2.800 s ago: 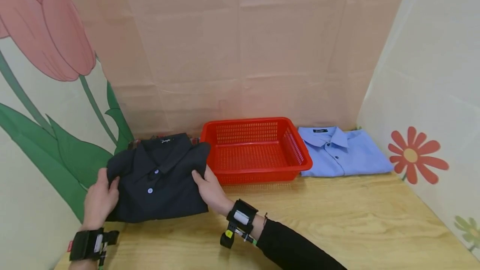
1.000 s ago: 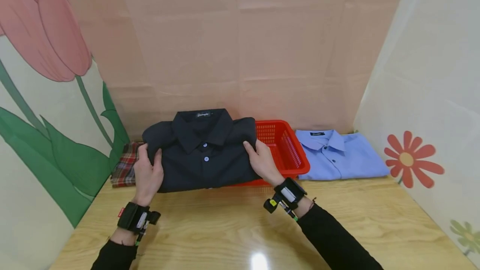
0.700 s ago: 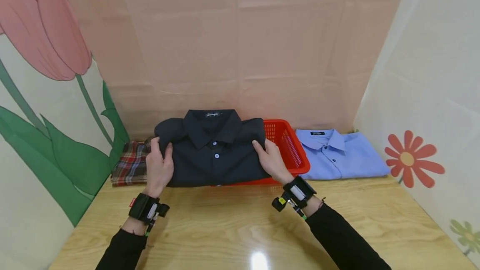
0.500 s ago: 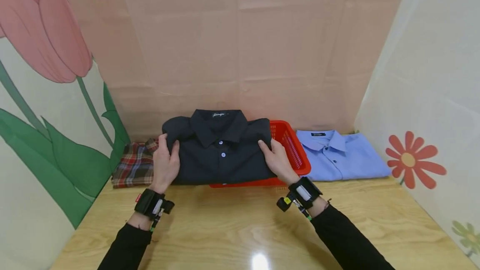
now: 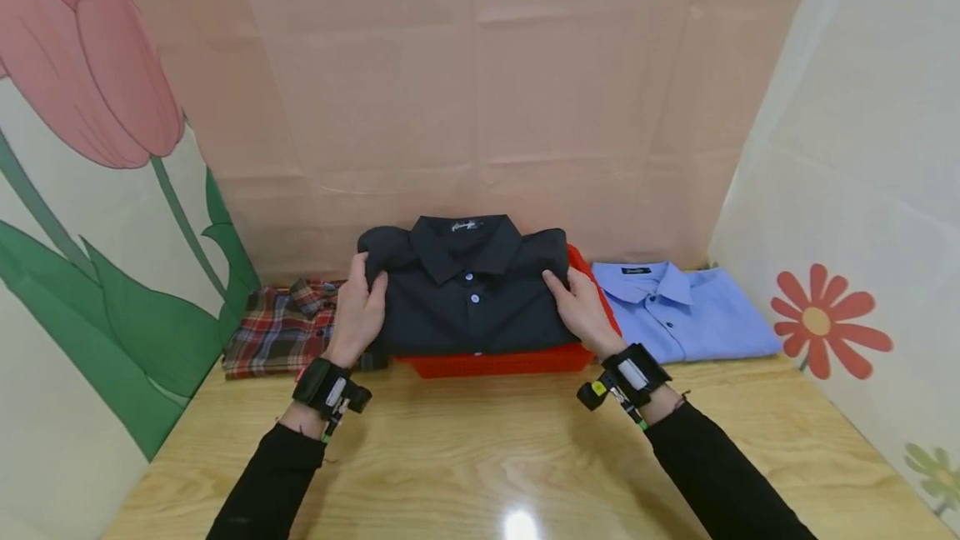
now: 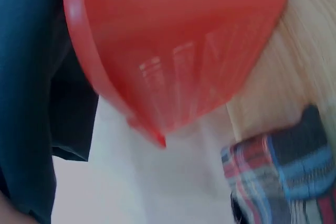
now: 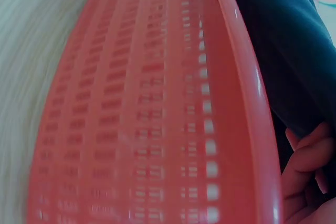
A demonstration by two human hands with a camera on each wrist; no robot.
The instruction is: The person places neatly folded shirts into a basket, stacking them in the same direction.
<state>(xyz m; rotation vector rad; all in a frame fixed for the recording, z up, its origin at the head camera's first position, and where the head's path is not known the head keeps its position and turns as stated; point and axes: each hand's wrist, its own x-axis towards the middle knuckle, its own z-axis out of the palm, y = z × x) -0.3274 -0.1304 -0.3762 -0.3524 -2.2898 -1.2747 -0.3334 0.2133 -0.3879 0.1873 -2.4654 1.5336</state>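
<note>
- Black shirt [image 5: 468,298], folded with its collar at the far side, sits over the red basket [image 5: 495,362], covering nearly all of it; only the basket's near wall and a sliver of its right rim show in the head view.
- Left hand [image 5: 362,315] grips the shirt's left edge, thumb on top, fingers curled under.
- Right hand [image 5: 583,312] grips the right edge the same way (its curled fingers [image 7: 304,174] show under the cloth in the right wrist view).
- Shirt's long axis runs left to right between the two hands, and each hand is as near as the other; the basket lies directly beneath the grip, so whether the shirt already rests on the rim cannot be told.
- Wrist views show what the head view hides: the basket's slotted outer wall and the dark cloth overhanging its rim, though both are blurred.
- Plaid shirt [image 5: 279,329] lies left of the basket, blue shirt [image 5: 682,311] right of it, all on the table [image 5: 487,457].
</note>
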